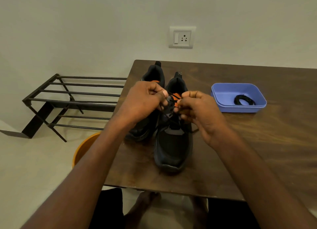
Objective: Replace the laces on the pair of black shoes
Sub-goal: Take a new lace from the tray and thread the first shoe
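Observation:
Two black shoes stand side by side on the brown table point(257, 151), toes toward me. The nearer right shoe point(172, 148) has an orange tongue and a black lace point(173, 100) at its top eyelets. My left hand point(145, 100) pinches one end of that lace above the shoe's throat. My right hand point(199, 110) pinches the other end on the shoe's right side. The left shoe point(152, 74) sits behind my left hand, mostly hidden. A coiled black lace point(243, 100) lies in the blue tray point(221, 93).
The blue tray stands on the table right of the shoes. A black metal rack point(72, 98) stands on the floor to the left. An orange bucket point(84, 148) sits below the table's left edge. A wall socket point(181, 37) is behind.

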